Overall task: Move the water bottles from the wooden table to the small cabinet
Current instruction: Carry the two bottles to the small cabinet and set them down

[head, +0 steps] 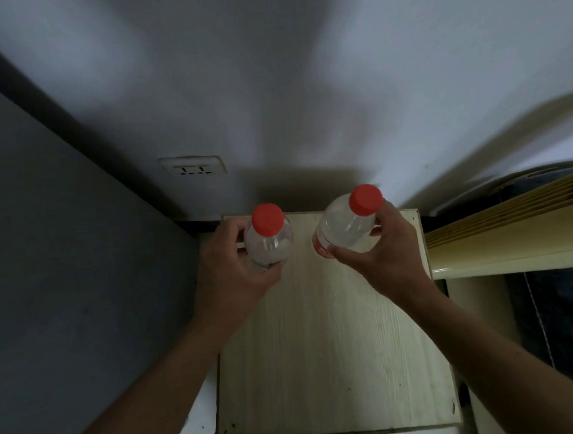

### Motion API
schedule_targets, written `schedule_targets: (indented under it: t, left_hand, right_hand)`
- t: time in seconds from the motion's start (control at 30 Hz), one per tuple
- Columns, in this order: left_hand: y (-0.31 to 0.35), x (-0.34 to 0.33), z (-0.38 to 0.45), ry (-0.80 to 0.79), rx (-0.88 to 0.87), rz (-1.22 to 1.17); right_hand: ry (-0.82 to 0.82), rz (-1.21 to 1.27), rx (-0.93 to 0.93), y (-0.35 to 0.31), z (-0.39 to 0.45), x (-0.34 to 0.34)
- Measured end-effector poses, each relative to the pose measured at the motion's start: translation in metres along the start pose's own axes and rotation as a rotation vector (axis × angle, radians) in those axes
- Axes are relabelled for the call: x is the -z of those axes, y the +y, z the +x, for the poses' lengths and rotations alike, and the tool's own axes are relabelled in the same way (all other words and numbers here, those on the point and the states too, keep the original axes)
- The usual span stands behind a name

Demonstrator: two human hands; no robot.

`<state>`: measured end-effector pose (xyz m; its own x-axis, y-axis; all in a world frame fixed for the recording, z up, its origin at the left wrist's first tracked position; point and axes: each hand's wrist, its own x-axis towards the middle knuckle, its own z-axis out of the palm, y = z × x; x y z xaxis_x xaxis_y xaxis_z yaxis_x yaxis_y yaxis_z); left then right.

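Two clear water bottles with red caps are over the far end of the small cabinet's pale wooden top (330, 348). My left hand (229, 270) is closed around the left bottle (269, 241), which stands upright near the far left corner. My right hand (384, 254) grips the right bottle (347, 226), which tilts to the right and shows a red label at its lower left. Whether either bottle's base touches the top is hidden by the bottles themselves.
A white wall with a power socket (193, 167) rises behind the cabinet. A dark grey panel (63, 264) runs along the left. To the right is a cream bed frame (514, 239) with dark bedding (566, 313) below it.
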<state>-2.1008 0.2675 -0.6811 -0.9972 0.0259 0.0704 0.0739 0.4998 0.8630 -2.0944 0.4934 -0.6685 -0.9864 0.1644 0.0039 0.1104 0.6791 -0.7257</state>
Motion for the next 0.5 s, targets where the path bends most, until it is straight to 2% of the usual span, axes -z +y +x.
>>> schedule_targets:
  t: [0.5]
  left_hand:
    - [0.000,-0.003,-0.002,-0.015,-0.058,-0.005]
  right_hand:
    - [0.027,-0.027,-0.045,0.001,0.007,0.022]
